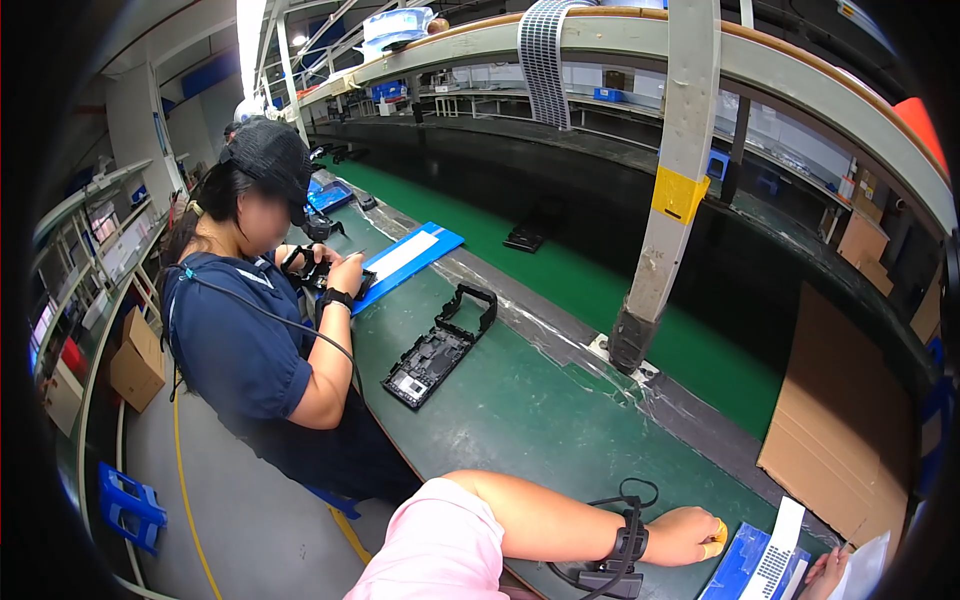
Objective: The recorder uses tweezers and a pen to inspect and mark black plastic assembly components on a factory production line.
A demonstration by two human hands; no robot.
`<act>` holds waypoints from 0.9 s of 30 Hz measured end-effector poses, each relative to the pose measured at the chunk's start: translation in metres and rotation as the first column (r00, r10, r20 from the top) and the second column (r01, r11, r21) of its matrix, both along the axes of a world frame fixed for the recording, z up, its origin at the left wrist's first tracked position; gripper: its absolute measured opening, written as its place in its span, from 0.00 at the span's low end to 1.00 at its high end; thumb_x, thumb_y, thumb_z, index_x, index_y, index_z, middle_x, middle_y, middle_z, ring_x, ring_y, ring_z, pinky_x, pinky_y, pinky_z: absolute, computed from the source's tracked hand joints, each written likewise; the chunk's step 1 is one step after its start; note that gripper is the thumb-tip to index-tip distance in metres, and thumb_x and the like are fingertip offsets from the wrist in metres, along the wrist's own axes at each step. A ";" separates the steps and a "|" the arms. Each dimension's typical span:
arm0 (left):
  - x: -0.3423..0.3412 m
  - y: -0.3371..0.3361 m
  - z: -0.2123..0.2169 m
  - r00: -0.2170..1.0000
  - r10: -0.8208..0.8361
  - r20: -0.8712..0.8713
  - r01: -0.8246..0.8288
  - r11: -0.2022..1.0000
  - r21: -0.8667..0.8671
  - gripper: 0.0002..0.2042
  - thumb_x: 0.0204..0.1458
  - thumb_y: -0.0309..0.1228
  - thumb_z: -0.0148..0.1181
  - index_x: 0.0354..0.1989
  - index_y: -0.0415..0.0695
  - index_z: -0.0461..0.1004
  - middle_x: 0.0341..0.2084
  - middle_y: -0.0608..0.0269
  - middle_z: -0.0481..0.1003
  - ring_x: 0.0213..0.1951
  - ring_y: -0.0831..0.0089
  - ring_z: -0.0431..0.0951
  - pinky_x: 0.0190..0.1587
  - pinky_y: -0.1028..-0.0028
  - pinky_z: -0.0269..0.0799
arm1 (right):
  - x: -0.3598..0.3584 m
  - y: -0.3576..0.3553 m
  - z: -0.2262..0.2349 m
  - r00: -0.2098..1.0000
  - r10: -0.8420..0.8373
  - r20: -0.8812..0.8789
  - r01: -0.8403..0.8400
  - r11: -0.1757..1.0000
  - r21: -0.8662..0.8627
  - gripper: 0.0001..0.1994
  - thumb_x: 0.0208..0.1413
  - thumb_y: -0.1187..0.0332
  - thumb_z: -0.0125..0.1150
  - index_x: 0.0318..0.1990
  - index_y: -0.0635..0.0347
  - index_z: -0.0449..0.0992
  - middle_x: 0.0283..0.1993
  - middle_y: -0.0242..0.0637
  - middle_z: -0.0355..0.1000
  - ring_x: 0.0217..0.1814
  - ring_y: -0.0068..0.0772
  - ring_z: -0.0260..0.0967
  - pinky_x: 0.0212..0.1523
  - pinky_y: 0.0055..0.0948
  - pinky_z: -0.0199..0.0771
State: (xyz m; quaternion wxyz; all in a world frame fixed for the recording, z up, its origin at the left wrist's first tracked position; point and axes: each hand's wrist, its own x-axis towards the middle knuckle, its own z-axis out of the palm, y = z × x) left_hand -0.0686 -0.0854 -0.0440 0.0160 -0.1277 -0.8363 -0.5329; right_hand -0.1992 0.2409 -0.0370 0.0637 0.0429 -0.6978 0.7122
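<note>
My left hand (685, 536), reaching in from a pink sleeve, is closed low over the green table. Its fingers curl inward with yellow covers on the tips, and whatever they may hold is hidden. A black strap with a cable circles that wrist, and a dark device (612, 582) lies below it. Beside the left hand, a blue tray (733, 560) carries a white strip with rows of small dark labels (776, 560). At the lower right edge, my right hand (826, 572), only partly visible, appears to pinch the edge of a white sheet (866, 570).
A black housing with a handle (432, 362) lies on the green table (520, 420). At left, a co-worker (255, 300) handles a dark part near a blue board (405, 262). A metal post (665, 210) and dark conveyor (590, 210) stand beyond; cardboard (825, 420) leans at right.
</note>
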 end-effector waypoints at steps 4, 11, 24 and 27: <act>0.001 -0.007 -0.007 0.999 0.034 0.030 -0.034 0.999 -0.003 0.08 0.47 0.32 0.53 0.24 0.39 0.69 0.19 0.53 0.69 0.25 0.57 0.70 0.29 0.63 0.63 | -0.036 0.012 -0.042 0.998 0.039 0.042 -0.038 0.999 -0.019 0.05 0.56 0.73 0.48 0.39 0.57 0.62 0.19 0.33 0.62 0.15 0.19 0.57 0.14 0.14 0.54; -0.002 -0.009 -0.011 0.997 0.052 0.049 -0.052 0.999 -0.005 0.09 0.47 0.32 0.53 0.24 0.38 0.70 0.19 0.53 0.69 0.25 0.57 0.70 0.29 0.63 0.63 | -0.044 0.012 -0.059 0.998 0.020 0.052 -0.019 1.000 -0.019 0.08 0.57 0.66 0.46 0.41 0.57 0.60 0.16 0.30 0.60 0.10 0.19 0.53 0.09 0.15 0.50; 0.001 -0.001 0.001 1.000 -0.004 -0.002 0.004 0.994 -0.111 0.12 0.49 0.35 0.52 0.33 0.38 0.72 0.22 0.53 0.70 0.29 0.59 0.71 0.33 0.66 0.65 | -0.021 0.013 -0.028 0.998 -0.055 0.023 0.055 0.998 0.004 0.07 0.57 0.62 0.46 0.35 0.54 0.62 0.16 0.27 0.59 0.09 0.14 0.51 0.07 0.13 0.47; 0.003 -0.001 0.001 1.000 -0.011 -0.007 0.010 0.995 -0.098 0.12 0.50 0.36 0.52 0.35 0.40 0.73 0.24 0.53 0.71 0.29 0.61 0.71 0.33 0.67 0.65 | -0.019 0.014 -0.026 0.999 -0.049 0.012 0.049 0.999 -0.008 0.05 0.57 0.65 0.45 0.34 0.54 0.61 0.16 0.27 0.59 0.09 0.15 0.51 0.07 0.14 0.47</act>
